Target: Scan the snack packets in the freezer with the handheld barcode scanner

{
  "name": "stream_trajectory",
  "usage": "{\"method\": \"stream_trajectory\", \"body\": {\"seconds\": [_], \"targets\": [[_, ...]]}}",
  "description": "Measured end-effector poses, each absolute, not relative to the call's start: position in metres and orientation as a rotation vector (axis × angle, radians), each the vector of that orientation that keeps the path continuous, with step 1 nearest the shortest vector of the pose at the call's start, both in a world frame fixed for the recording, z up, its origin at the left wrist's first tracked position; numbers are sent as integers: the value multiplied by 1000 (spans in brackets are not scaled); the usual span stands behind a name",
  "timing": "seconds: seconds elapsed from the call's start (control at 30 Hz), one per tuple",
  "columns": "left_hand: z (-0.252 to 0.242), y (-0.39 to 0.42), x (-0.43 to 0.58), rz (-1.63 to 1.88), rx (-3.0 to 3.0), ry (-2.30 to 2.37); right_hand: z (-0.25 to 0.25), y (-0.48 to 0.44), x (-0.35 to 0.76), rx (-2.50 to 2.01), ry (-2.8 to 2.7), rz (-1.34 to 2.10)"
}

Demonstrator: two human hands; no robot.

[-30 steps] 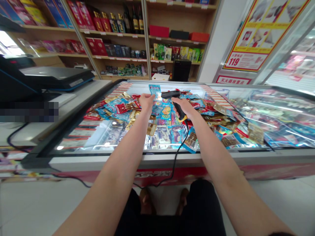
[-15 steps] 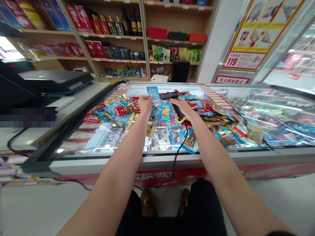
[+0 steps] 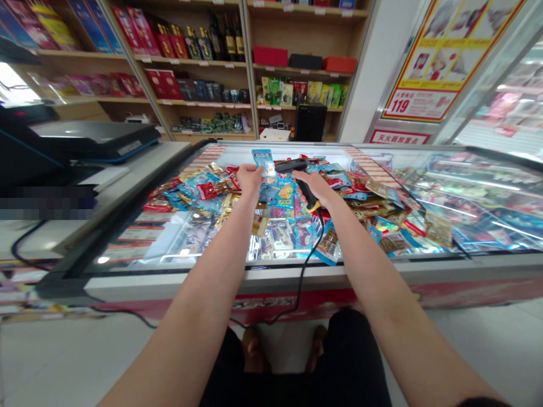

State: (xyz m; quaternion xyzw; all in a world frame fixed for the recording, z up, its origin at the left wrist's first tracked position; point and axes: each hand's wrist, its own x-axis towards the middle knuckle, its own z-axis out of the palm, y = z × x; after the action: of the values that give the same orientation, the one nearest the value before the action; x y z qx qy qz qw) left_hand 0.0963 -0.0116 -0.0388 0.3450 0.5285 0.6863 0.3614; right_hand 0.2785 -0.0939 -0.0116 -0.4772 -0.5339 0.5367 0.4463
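Observation:
My left hand [image 3: 249, 180] pinches a small blue snack packet [image 3: 263, 160] by its lower left side and holds it up above the heap. Wrapped round the handle of a black and yellow barcode scanner [image 3: 308, 195] is my right hand [image 3: 316, 186]. The scanner's head points left at the packet, with a small gap between them, and a bright patch shows on the packet's lower right. From the handle a black cable [image 3: 304, 271] hangs over the front edge. Beneath both hands, red, blue and gold snack packets [image 3: 207, 189] lie heaped on the glass top of a chest freezer [image 3: 169, 280].
A counter with a black device [image 3: 102, 138] stands at the left. Behind the freezer are wooden shelves [image 3: 203, 63] with bottles and boxes. A poster [image 3: 449, 62] hangs at the back right. More packets [image 3: 394, 243] spread to the right on the glass.
A bright patch of light now shows on the blue packet's lower part, and the packet has tilted slightly. Both hands stay almost in the same place.

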Motion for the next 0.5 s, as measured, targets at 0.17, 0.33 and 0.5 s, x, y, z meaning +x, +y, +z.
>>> {"method": "stream_trajectory", "body": {"seconds": [0.17, 0.33, 0.5], "targets": [[-39, -12, 96, 1762, 882, 1376, -11, -95, 278, -1186, -1312, 1331], [-42, -9, 95, 1771, 905, 1382, -12, -94, 279, -1180, -1311, 1331], [-43, -7, 94, 1775, 935, 1391, -11, -93, 278, -1185, -1311, 1330]]}}
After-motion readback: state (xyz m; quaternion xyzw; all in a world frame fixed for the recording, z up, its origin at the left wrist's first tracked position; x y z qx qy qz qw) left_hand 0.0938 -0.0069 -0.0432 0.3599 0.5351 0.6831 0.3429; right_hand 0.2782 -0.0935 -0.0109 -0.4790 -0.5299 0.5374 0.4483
